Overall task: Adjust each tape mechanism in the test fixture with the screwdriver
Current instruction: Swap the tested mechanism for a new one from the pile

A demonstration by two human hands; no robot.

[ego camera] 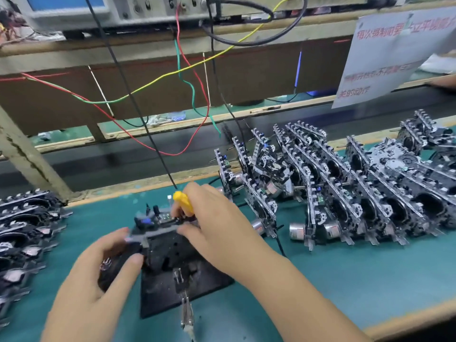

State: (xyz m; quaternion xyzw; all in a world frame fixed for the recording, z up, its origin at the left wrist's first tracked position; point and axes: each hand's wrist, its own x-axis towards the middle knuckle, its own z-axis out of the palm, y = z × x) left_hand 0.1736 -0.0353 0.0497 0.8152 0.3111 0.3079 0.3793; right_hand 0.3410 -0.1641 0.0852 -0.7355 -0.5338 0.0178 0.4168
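Both hands at the black test fixture (170, 287) on the counter (345, 280)
Left hand (98, 275) grips the light, fragile tape mechanism (158, 228) by its edge; right hand (217, 218) pinches the yellow screwdriver (182, 202)

The head camera looks forward and down, close above the green bench (345, 280), shelf at twelve o'clock.

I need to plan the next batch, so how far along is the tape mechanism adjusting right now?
Done, probably: a stack of mechanisms lies flat at the left edge. In hand: one mechanism sits in the black test fixture; the left hand holds it while the right hand grips the yellow screwdriver. Left, likely: the rows standing upright at right.
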